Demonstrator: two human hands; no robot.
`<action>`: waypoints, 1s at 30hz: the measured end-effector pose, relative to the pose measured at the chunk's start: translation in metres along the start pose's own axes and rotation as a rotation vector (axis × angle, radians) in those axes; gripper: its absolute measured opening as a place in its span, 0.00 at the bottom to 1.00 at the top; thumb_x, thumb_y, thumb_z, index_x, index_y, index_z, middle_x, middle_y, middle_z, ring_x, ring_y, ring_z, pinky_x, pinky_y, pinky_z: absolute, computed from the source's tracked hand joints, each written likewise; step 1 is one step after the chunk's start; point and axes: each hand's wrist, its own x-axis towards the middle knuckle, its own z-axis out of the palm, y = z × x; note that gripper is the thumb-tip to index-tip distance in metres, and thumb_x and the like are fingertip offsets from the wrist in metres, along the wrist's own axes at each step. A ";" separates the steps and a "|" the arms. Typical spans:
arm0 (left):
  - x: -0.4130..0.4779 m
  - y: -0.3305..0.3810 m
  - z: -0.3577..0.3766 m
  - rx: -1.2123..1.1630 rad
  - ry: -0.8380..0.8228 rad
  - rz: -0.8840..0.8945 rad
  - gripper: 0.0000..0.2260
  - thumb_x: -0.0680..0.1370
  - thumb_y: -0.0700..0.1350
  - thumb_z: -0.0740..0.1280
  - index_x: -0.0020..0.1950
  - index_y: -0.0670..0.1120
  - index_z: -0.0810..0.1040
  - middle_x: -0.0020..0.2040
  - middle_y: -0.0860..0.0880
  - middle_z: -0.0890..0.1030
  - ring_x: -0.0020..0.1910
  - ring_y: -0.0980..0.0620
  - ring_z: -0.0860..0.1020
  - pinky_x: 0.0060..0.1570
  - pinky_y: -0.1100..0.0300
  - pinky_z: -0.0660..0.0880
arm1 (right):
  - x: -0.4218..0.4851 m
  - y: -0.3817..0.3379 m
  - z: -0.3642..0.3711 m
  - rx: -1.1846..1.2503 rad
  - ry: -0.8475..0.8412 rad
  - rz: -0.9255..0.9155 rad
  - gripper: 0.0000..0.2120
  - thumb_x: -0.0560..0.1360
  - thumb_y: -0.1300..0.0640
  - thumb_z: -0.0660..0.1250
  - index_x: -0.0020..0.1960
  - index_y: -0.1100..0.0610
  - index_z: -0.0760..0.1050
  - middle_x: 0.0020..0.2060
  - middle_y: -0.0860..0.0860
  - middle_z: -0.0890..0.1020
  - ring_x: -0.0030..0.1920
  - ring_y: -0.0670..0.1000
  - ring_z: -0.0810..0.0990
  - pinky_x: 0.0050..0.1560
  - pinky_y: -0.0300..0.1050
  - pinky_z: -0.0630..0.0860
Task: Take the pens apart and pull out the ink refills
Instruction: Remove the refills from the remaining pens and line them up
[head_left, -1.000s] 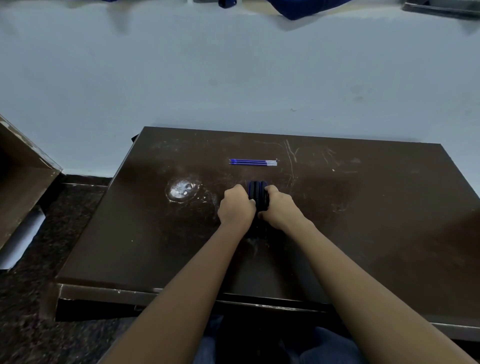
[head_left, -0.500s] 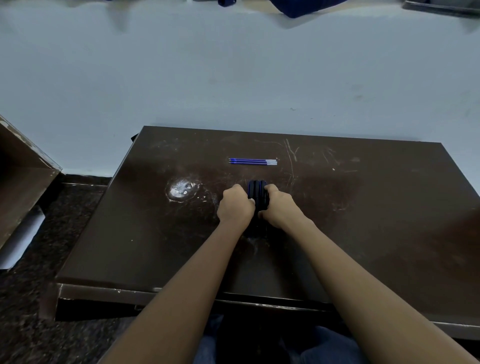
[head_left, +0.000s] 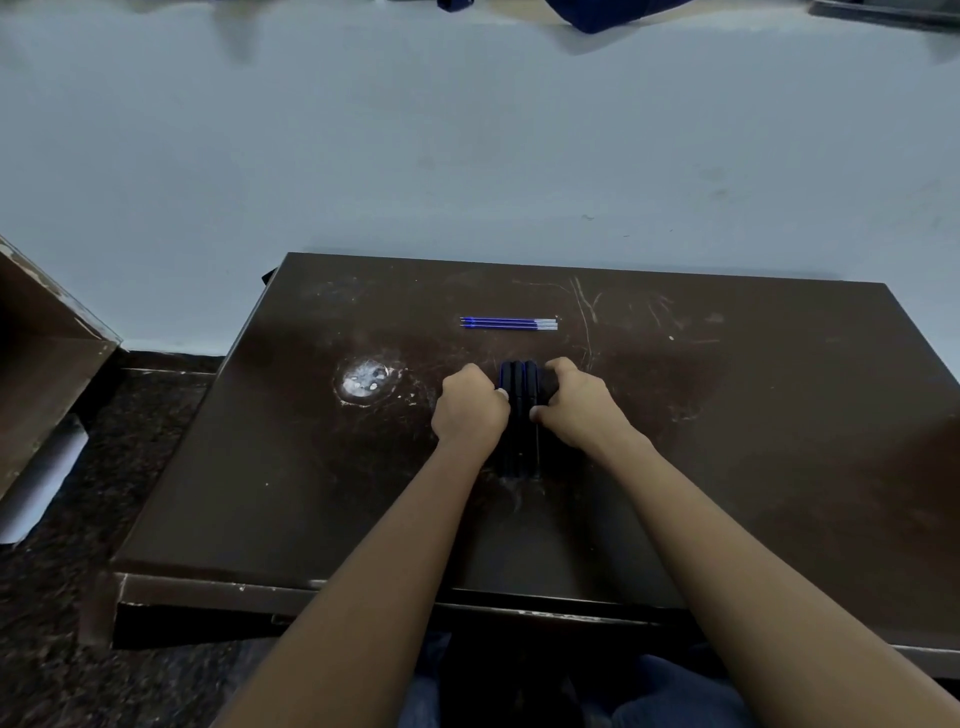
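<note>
Several dark blue pens (head_left: 517, 410) lie side by side on the dark brown table (head_left: 753, 441), pointing away from me. My left hand (head_left: 470, 408) grips the bundle from its left side with curled fingers. From the right, my right hand (head_left: 577, 405) holds the same bundle, fingers curled over the pens. The near ends of the pens show between my wrists. Three blue ink refills (head_left: 509, 323) lie in a neat row farther back on the table, apart from both hands.
A whitish worn patch (head_left: 363, 381) marks the table left of my hands. A pale wall (head_left: 467, 156) rises behind the table. A brown cabinet (head_left: 36, 353) stands at the left over a dark speckled floor (head_left: 78, 597).
</note>
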 end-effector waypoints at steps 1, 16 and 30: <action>0.001 0.000 -0.001 -0.005 0.000 -0.005 0.11 0.78 0.45 0.65 0.57 0.42 0.76 0.55 0.44 0.78 0.52 0.43 0.78 0.43 0.54 0.71 | 0.002 0.002 -0.002 -0.009 0.033 -0.003 0.29 0.74 0.59 0.69 0.71 0.58 0.63 0.57 0.58 0.78 0.58 0.56 0.77 0.53 0.45 0.74; 0.015 0.004 -0.006 -0.084 0.022 -0.043 0.08 0.77 0.42 0.64 0.55 0.45 0.78 0.52 0.49 0.78 0.43 0.51 0.73 0.41 0.56 0.68 | 0.091 -0.035 -0.017 -0.435 0.184 -0.279 0.18 0.77 0.62 0.63 0.66 0.59 0.73 0.63 0.58 0.75 0.63 0.60 0.74 0.61 0.54 0.73; 0.005 0.018 -0.007 -0.076 0.008 -0.002 0.09 0.78 0.44 0.64 0.56 0.46 0.78 0.54 0.48 0.77 0.43 0.51 0.73 0.41 0.56 0.69 | 0.085 -0.015 -0.014 -0.533 0.236 -0.136 0.13 0.75 0.66 0.61 0.58 0.58 0.77 0.54 0.58 0.79 0.53 0.61 0.80 0.46 0.50 0.76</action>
